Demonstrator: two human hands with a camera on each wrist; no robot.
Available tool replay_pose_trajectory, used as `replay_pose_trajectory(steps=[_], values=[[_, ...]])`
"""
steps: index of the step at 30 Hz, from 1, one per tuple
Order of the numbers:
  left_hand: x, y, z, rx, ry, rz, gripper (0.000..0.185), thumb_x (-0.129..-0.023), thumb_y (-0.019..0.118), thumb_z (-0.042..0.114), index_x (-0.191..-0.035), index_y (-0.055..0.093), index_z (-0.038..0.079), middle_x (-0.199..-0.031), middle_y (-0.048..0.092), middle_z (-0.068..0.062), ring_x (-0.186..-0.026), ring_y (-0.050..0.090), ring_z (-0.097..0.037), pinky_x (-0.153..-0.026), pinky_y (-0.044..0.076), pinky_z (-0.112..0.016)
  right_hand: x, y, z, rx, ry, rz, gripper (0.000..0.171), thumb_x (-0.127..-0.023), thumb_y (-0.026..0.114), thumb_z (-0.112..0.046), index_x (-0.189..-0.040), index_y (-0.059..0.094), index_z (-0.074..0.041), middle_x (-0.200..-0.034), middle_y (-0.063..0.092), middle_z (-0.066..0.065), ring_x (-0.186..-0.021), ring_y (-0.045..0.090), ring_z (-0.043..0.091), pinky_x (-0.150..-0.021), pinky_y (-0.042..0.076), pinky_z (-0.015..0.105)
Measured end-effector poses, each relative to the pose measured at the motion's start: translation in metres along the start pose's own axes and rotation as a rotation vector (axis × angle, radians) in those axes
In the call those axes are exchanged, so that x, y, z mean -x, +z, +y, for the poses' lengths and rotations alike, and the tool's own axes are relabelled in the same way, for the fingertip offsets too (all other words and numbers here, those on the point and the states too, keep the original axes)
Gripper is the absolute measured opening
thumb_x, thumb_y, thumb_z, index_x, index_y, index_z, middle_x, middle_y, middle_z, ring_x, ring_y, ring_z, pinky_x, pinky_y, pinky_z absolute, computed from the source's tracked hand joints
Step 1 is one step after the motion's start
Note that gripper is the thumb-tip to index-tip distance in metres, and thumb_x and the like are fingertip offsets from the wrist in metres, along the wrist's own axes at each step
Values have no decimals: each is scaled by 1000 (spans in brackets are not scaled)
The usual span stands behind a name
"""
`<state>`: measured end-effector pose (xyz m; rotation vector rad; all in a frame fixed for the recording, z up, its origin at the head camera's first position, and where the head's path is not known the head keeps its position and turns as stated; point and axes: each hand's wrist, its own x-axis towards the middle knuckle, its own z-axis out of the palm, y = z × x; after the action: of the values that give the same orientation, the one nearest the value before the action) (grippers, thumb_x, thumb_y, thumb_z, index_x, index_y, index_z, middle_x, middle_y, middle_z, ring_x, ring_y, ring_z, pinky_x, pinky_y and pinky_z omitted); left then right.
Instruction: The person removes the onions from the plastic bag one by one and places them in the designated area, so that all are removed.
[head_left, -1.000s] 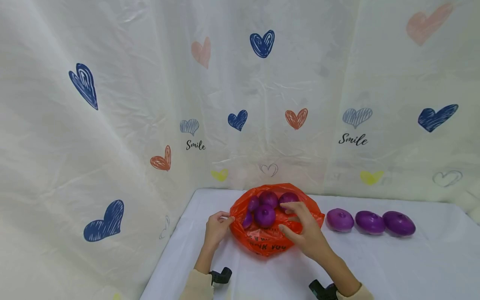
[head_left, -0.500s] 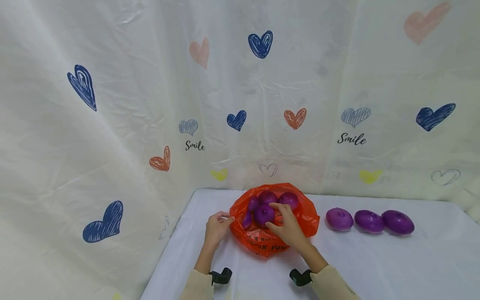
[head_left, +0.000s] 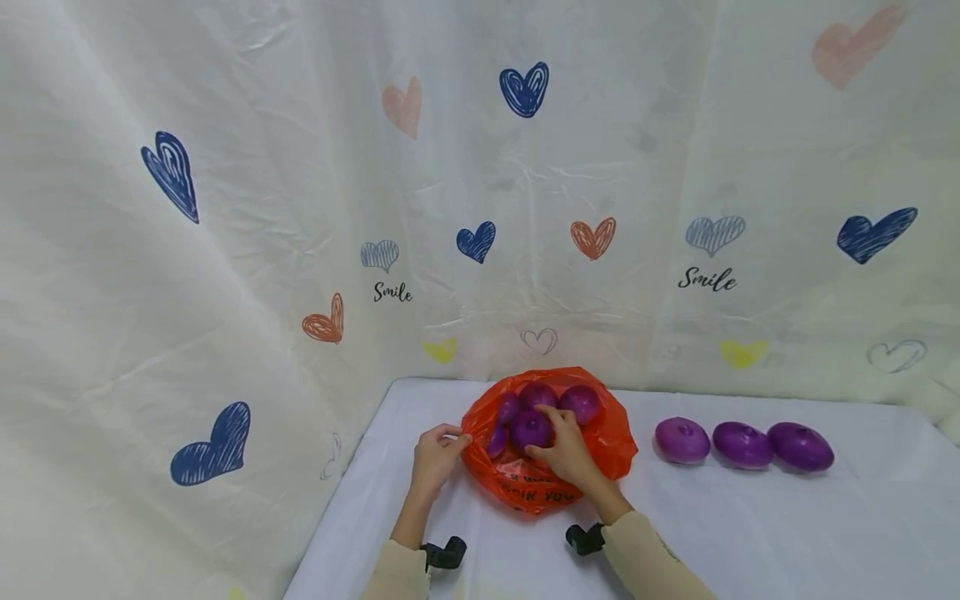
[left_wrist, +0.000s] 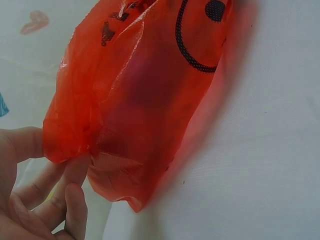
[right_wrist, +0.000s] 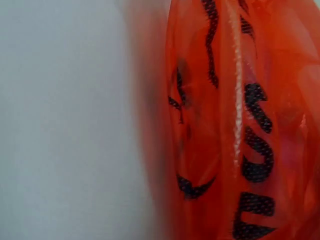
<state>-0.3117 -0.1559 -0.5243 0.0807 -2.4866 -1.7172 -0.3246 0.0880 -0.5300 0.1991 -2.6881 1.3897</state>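
A red plastic bag (head_left: 619,450) with black print lies with its mouth open, holding several purple onions. At its left rim my left hand (head_left: 435,461) pinches the plastic between thumb and fingers; the left wrist view also shows this hand (left_wrist: 47,192) on the bag (left_wrist: 145,95). My right hand (head_left: 567,452) reaches into the mouth and grips the front onion (head_left: 528,429), thumb below and fingers on its upper right. Another onion (head_left: 581,403) lies behind that hand. Only the bag's printed side (right_wrist: 260,145) fills the right wrist view, and the hand is hidden there.
Three purple onions stand in a row right of the bag: a paler one (head_left: 682,441), a middle one (head_left: 742,445) and a right one (head_left: 800,447). A white cloth covers the table (head_left: 720,533). Behind hangs a white curtain (head_left: 630,150) printed with hearts.
My right hand has moved left and down from over the bag's right side onto the front onion. The bag's right edge has shifted slightly left. My left hand stays at the rim.
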Motion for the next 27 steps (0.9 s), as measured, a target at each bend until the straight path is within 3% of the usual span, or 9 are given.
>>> replay_pose_trajectory(steps=[7, 14, 21, 27], values=[[0, 2, -1, 10, -28, -1, 17, -94, 71, 25, -102, 73, 10, -71, 66, -4, -60, 49, -13, -55, 42, -24, -2, 5, 8, 16, 39, -19, 74, -85, 83, -11, -148, 45, -20, -139, 45, 25, -133, 49, 48, -102, 47, 66], [0, 3, 0, -2, -19, 1, 18, -94, 72, 24, -103, 73, 8, -71, 65, -4, -60, 50, -14, -55, 42, -25, -2, 6, 10, 15, 24, -24, 75, -85, 83, -11, -149, 44, -20, -141, 49, 23, -133, 50, 46, -103, 46, 66], [0, 0, 2, -5, -6, 3, 19, -94, 71, 24, -104, 73, 8, -78, 69, -18, -59, 48, -14, -54, 41, -25, -2, 6, 9, -14, 19, -24, 76, -85, 83, -11, -148, 44, -21, -137, 48, 21, -133, 51, 46, -103, 47, 66], [1, -1, 2, -6, -11, 5, 18, -94, 71, 24, -103, 73, 8, -72, 66, -7, -60, 50, -15, -55, 43, -25, 0, 6, 8, -19, 9, -24, 76, -83, 84, -10, -147, 45, -22, -133, 47, 21, -131, 52, 46, -102, 47, 66]])
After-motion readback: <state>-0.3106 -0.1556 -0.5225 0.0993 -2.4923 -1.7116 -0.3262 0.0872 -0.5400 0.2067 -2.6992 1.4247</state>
